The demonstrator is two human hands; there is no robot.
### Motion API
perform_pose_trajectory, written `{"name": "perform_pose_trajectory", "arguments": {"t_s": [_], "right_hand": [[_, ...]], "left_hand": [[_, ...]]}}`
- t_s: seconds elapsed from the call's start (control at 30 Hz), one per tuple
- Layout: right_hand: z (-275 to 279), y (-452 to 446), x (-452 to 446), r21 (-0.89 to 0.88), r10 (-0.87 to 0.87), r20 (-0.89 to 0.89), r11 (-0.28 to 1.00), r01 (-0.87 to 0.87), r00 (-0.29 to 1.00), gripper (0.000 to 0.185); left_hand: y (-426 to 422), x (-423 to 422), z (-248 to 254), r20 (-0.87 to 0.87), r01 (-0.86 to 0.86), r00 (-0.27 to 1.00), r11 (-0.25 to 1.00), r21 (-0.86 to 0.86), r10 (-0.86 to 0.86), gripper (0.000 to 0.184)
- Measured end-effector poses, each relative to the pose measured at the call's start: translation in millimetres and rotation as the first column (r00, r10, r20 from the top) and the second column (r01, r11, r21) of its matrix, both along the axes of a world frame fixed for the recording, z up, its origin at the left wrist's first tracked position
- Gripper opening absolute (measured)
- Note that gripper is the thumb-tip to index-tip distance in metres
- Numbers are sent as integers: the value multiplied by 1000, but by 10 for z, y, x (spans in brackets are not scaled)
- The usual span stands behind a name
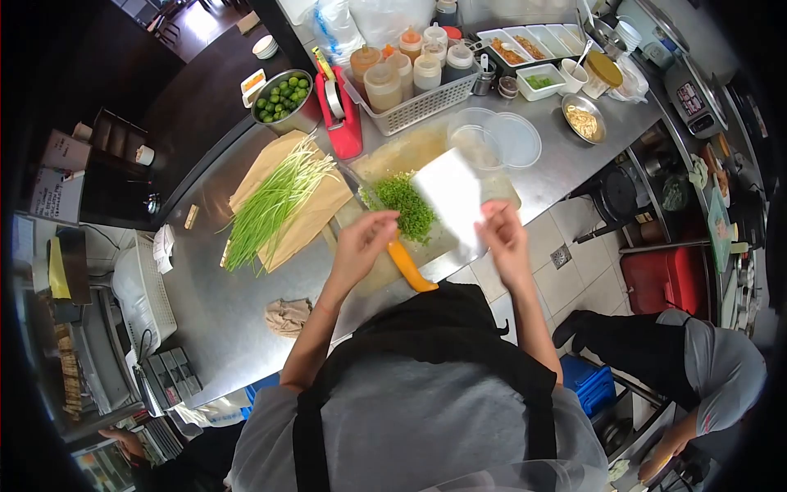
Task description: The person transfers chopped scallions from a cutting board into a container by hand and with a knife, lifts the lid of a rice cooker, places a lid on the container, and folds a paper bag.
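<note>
My right hand (504,234) grips a white paper sheet (449,193) by its lower right edge, and the sheet is slightly blurred. My left hand (366,246) is closed in a pinch above the knife, and what its fingertips hold, if anything, is hidden. A knife with an orange handle (411,266) lies on the cutting board (377,275), its blade partly behind my left hand. Finely chopped green stalks (402,201) are heaped on the board, partly covered by the paper. Long green stalks (279,201) lie on brown paper (328,197) to the left.
Behind the board stand a red tape dispenser (343,123), a basket (410,119) of sauce bottles and a pot of green limes (283,102). Clear round plastic containers (475,135) sit at the board's far right. A crumpled brown cloth (287,317) lies nearby. Another person (713,369) bends at right.
</note>
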State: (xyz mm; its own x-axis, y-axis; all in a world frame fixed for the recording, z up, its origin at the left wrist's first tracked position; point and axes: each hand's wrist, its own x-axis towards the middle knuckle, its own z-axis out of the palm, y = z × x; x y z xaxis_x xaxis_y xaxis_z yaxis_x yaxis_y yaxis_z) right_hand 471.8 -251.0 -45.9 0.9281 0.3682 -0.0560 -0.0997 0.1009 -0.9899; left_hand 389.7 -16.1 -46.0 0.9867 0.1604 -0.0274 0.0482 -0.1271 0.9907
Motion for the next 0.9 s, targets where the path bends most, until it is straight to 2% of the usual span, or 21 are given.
{"name": "perform_pose_trajectory", "arguments": {"t_s": [0.03,0.13,0.17,0.27,0.33,0.43,0.47,0.5,0.57,0.7,0.87,0.9], "right_hand": [[-91,77,-115,-40,77,123,997,-73,989,21],[-128,384,-377,-139,283,229,957,-256,931,14],[-84,460,-412,-165,363,272,930,-328,891,14],[-29,575,-445,-171,415,279,909,-380,866,15],[-5,584,-395,-174,447,303,894,-412,842,15],[38,641,-428,-122,361,292,932,-340,885,14],[-27,642,-408,-231,347,334,932,-281,877,24],[-130,647,-401,-408,406,372,879,-246,834,29],[-381,663,-416,-711,537,404,694,-116,740,39],[-717,842,-533,-799,629,401,596,-82,666,48],[-604,836,-451,-778,521,271,613,-135,809,52],[-531,789,-417,-765,488,251,629,-138,836,52]], "left_hand": [[9,-95,-17,-93,14,995,985,-173,-30,21],[-82,-315,-170,-90,7,995,948,-317,-38,30],[-89,-335,-154,-87,-27,996,952,-305,0,31],[-65,-382,-92,-93,-113,992,954,-279,90,35],[-4,-440,-46,-36,-184,983,955,-235,180,33],[156,-504,64,-40,-301,953,923,-238,301,33],[275,-536,47,-60,-322,947,921,-222,316,34],[384,-559,15,-81,-343,939,916,-207,333,36],[596,-562,-162,-71,-312,950,932,-182,304,41],[723,-605,-467,-77,-321,945,947,-23,319,51],[708,-668,-864,-27,-361,932,932,6,361,56],[704,-676,-955,20,-370,927,904,214,375,58]]}}
